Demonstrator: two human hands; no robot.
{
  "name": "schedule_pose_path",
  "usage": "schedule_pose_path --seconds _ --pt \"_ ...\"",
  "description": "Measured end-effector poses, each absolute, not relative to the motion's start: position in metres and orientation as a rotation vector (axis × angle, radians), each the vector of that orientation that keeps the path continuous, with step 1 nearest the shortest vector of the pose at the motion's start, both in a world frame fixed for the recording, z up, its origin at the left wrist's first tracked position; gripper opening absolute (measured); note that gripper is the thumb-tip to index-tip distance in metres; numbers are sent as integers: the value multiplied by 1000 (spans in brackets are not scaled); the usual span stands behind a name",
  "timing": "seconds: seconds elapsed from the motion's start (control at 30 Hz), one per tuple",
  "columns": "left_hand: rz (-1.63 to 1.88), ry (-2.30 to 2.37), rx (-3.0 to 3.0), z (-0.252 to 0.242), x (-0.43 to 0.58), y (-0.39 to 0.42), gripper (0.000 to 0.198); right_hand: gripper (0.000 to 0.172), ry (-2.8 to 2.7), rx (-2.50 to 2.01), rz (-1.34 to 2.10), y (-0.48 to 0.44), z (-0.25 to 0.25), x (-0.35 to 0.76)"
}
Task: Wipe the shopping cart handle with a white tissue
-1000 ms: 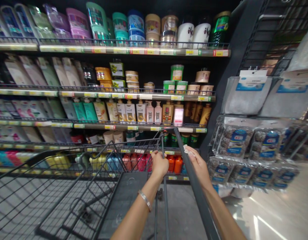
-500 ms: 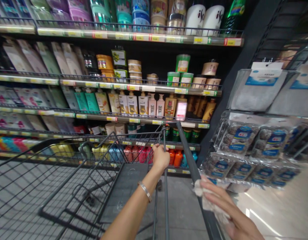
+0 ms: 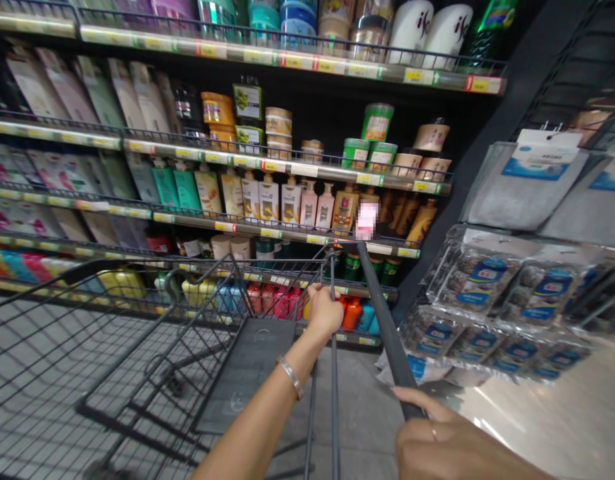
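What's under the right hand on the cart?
Dark cart handle: its bare length shows beyond the right hand. The gripped stretch is covered, so anything between palm and bar can't be seen.

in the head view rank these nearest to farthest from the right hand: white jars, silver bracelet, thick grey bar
1. Thick grey bar, touching the right hand.
2. Silver bracelet, to the left.
3. White jars, high up, farthest ahead.

Glare brightens the floor (image 3: 587,403), shelf recesses (image 3: 317,93) lie dark, edges blur.
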State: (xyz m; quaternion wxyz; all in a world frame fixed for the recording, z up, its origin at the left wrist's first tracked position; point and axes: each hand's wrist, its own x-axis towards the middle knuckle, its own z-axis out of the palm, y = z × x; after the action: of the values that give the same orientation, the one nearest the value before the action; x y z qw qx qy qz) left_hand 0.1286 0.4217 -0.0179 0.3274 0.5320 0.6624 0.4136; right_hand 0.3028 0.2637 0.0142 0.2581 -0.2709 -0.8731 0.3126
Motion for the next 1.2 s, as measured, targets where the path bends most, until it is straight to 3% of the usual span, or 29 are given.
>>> schedule_pose_path --seconds 0.1,0.27,0.37,0.67,0.93,1.2 --pt "1072 1728 1397 -17 129 422 27 31 -2482 -672 684 279 30 293" --pt "1021 1729 1412 -9 131 419 29 20 -2698 -817 507 295 67 287" --pt "993 1736 1426 -4 131 416 27 29 -2820 -928 430 324 76 290" --pt "954 1718 1482 1 131 409 27 51 -2686 -964 286 447 51 297" --pt "959 1713 1473 -3 132 405 28 49 -2303 -1065 463 524 40 294" --pt "1001 1687 1473 -7 131 408 28 44 -2182 -1177 442 522 42 285"
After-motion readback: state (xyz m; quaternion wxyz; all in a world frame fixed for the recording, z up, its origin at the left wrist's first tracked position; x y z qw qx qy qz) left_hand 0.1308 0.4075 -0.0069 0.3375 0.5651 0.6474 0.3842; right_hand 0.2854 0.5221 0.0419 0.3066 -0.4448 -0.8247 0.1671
